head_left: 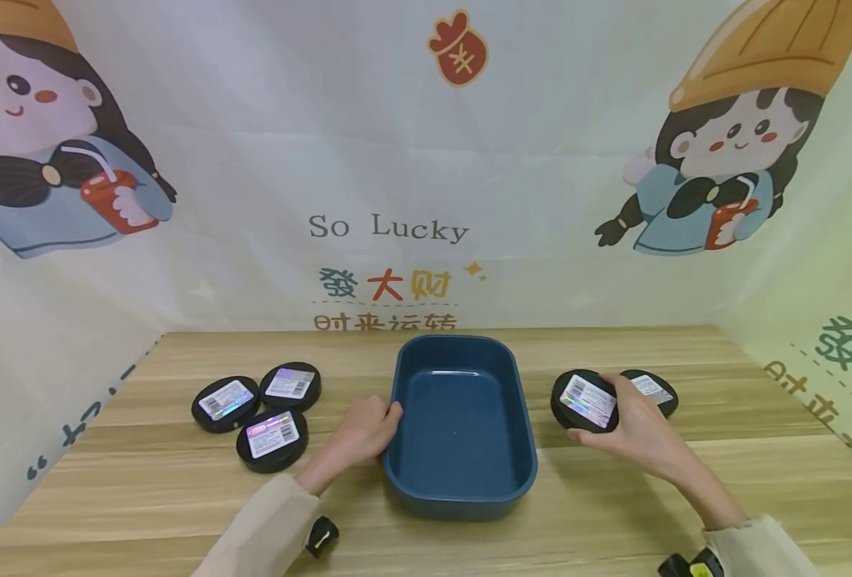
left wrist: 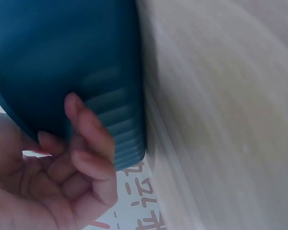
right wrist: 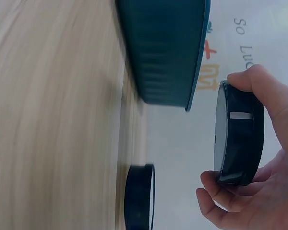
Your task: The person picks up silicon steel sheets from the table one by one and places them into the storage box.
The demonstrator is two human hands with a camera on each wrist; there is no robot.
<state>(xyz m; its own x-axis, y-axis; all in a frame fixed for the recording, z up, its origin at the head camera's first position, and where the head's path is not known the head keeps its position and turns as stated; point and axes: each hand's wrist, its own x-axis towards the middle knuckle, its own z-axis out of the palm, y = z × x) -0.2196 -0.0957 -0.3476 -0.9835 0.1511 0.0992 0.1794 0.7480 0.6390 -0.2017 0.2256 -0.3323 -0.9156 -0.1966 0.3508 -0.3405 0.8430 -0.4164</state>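
Observation:
A deep blue rectangular tray (head_left: 458, 506) stands on the table. My left hand (head_left: 366, 431) grips its left rim, with curled fingers (left wrist: 93, 132) against the outer wall in the left wrist view. To the right of the tray, my right hand (head_left: 638, 433) holds a flat round black case (head_left: 584, 401) by its edge, label side up. The right wrist view shows this case (right wrist: 240, 134) raised off the table between thumb and fingers. Partly hidden behind that hand, another round black case (head_left: 652, 390) lies on the table.
Three more labelled black cases, a far left one (head_left: 226, 403), a back one (head_left: 291, 385) and a front one (head_left: 272, 439), lie close together left of the tray. A printed cloth (head_left: 389, 176) hangs behind the wood-grain table (head_left: 144, 497) and along its sides.

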